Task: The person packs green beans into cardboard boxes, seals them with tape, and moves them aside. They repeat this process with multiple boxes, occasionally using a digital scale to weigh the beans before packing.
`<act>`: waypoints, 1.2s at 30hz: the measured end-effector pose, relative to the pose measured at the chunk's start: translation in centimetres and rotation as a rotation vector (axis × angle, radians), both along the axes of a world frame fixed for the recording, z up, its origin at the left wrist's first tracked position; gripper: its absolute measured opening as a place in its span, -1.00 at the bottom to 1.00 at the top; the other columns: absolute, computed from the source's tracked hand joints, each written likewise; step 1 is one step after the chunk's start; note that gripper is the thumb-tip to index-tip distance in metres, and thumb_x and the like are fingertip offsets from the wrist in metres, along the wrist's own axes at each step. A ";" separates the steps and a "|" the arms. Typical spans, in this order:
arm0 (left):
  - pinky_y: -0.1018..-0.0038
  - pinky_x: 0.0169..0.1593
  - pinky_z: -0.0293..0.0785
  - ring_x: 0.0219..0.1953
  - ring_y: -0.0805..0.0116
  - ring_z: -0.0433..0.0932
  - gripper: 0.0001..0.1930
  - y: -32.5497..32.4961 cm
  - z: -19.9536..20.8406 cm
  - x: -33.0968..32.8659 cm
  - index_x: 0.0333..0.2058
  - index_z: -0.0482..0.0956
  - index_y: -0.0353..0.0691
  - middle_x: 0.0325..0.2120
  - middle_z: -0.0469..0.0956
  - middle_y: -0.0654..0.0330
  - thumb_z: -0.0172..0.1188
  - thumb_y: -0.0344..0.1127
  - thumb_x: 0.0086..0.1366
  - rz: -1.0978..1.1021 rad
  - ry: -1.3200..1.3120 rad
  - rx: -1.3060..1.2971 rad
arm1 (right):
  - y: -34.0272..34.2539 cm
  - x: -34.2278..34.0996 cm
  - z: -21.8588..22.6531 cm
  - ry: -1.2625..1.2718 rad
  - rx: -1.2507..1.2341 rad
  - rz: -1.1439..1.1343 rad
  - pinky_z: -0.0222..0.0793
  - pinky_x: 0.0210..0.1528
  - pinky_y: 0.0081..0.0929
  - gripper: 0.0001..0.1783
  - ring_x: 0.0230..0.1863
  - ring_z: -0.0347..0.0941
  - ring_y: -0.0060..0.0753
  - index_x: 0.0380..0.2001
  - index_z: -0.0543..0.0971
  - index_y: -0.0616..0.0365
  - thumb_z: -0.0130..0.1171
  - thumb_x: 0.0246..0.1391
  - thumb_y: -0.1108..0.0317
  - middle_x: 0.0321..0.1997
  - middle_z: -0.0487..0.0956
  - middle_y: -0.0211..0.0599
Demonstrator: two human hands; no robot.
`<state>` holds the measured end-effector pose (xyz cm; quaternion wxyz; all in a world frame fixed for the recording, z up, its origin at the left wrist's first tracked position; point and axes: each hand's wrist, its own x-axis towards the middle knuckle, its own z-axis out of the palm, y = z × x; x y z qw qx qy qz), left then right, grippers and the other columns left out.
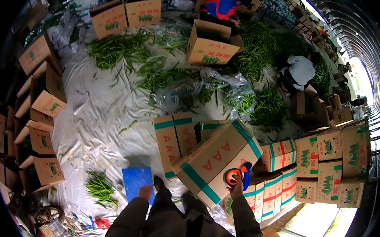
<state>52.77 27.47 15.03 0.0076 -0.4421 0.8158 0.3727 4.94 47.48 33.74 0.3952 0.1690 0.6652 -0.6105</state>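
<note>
In my right hand (236, 189) is a tape dispenser (247, 176) with a blue body and an orange-red roll, against the near right side of a large cardboard carton (217, 158). Two green tape bands run across this closed carton, which sits at an angle in front of me. My left hand (146, 192) hangs low over a flat blue board or platform (137, 178), apart from the carton; its fingers are too dark and small to read. Just beyond the large carton stands another green-taped carton (167, 142).
Taped cartons (283, 191) are stacked at my right. Open cartons (46, 141) line the left side. Green peppers (119, 48) lie in heaps on the white sheet (98, 133), with a small pile (100, 188) near the blue board. Two people crouch farther off by an open carton (214, 50) and peppers.
</note>
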 end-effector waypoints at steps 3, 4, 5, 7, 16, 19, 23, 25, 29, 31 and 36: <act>0.21 -0.52 0.47 -0.56 0.28 0.55 -0.69 0.1 2.0 3.0 -0.43 0.52 -0.23 -0.58 0.53 0.16 0.00 -0.13 0.36 0.830 -0.051 0.482 | -2.5 -0.3 0.6 0.124 0.177 0.153 0.43 -0.47 -0.37 -0.54 -0.31 0.49 -0.43 -0.06 0.54 -0.05 0.18 0.08 -0.07 -0.25 0.53 -0.41; 0.19 -0.52 0.48 -0.55 0.28 0.56 -0.69 0.8 3.7 3.4 -0.42 0.53 -0.24 -0.56 0.54 0.14 0.00 -0.13 0.36 1.227 -0.012 0.744 | -2.3 -0.8 0.6 0.169 0.230 0.187 0.45 -0.49 -0.49 -0.51 -0.32 0.51 -0.49 -0.05 0.55 -0.04 0.20 0.06 -0.11 -0.21 0.56 -0.41; 0.21 -0.55 0.47 -0.58 0.27 0.57 -0.69 0.5 4.3 5.9 -0.44 0.53 -0.25 -0.55 0.56 0.12 0.03 -0.12 0.33 1.304 0.102 0.769 | -3.4 -0.7 -0.4 0.183 0.243 0.149 0.44 -0.52 -0.49 -0.49 -0.32 0.53 -0.49 -0.05 0.57 -0.04 0.21 0.03 -0.12 -0.17 0.60 -0.44; 0.27 -0.54 0.49 -0.56 0.28 0.59 -0.71 1.8 5.8 7.4 -0.42 0.53 -0.23 -0.53 0.58 0.12 0.03 -0.13 0.32 1.384 0.080 0.799 | -3.6 -2.0 -2.4 0.251 0.241 0.170 0.45 -0.48 -0.39 -0.48 -0.27 0.54 -0.46 -0.06 0.58 -0.03 0.22 0.01 -0.11 -0.11 0.61 -0.42; 0.17 -0.44 0.53 -0.36 0.16 0.65 -0.63 7.4 6.7 11.6 -0.17 0.55 -0.23 -0.25 0.66 0.07 -0.01 -0.03 0.39 1.247 -0.123 1.064 | -3.0 -6.3 -8.5 0.130 -0.370 0.168 0.48 0.08 -0.15 -0.48 -0.02 0.55 -0.25 0.11 0.51 0.16 -0.01 0.21 0.06 0.00 0.60 -0.29; 0.26 -0.38 0.55 -0.39 0.28 0.64 -0.61 7.4 8.4 13.6 -0.33 0.65 -0.21 -0.40 0.67 0.14 0.06 0.02 0.29 1.089 -0.123 0.957 | -5.1 -3.2 -8.0 0.074 -0.121 0.215 0.43 0.11 -0.17 -0.49 -0.01 0.51 -0.20 0.10 0.48 0.17 -0.01 0.21 0.08 -0.01 0.57 -0.27; 0.38 -0.35 0.55 -0.45 0.39 0.60 -0.60 6.2 9.6 15.0 -0.31 0.69 -0.20 -0.48 0.63 0.20 0.09 0.03 0.25 0.660 -0.004 0.479 | -14.8 0.0 -6.2 0.043 0.090 0.392 0.37 0.06 -0.17 -0.55 -0.07 0.45 -0.22 0.04 0.46 0.17 -0.01 0.21 0.11 -0.07 0.52 -0.27; 0.40 -0.38 0.54 -0.44 0.37 0.60 -0.62 3.6 9.9 11.0 -0.23 0.67 -0.22 -0.43 0.64 0.21 0.14 0.00 0.27 1.186 0.182 0.830 | -20.0 -0.6 -3.3 0.112 0.124 0.492 0.34 0.03 -0.17 -0.58 -0.09 0.42 -0.23 0.01 0.45 0.17 -0.01 0.21 0.13 -0.10 0.50 -0.26; 0.38 -0.39 0.56 -0.45 0.38 0.60 -0.61 2.8 10.2 12.8 -0.20 0.67 -0.23 -0.42 0.65 0.19 0.15 0.00 0.28 1.216 0.148 0.744 | -26.4 3.4 -2.3 0.087 0.134 0.678 0.28 -0.01 -0.18 -0.64 -0.15 0.36 -0.24 -0.04 0.44 0.16 -0.01 0.22 0.17 -0.15 0.45 -0.26; 0.37 -0.38 0.57 -0.44 0.39 0.61 -0.60 2.4 9.5 13.4 -0.21 0.67 -0.23 -0.42 0.65 0.20 0.15 0.01 0.28 1.223 0.132 0.745 | -29.2 4.9 -1.4 0.087 0.128 0.751 0.25 -0.04 -0.18 -0.67 -0.18 0.33 -0.25 -0.07 0.43 0.16 -0.01 0.22 0.19 -0.18 0.43 -0.25; 0.43 -0.25 0.63 -0.25 0.34 0.67 -0.76 3.2 6.1 18.3 -0.06 0.58 -0.06 -0.17 0.64 0.26 0.11 -0.26 0.33 0.934 -0.087 0.755 | -33.9 9.5 0.0 0.054 0.127 0.891 0.17 -0.10 -0.18 -0.75 -0.25 0.25 -0.27 -0.14 0.41 0.16 0.00 0.22 0.24 -0.25 0.37 -0.24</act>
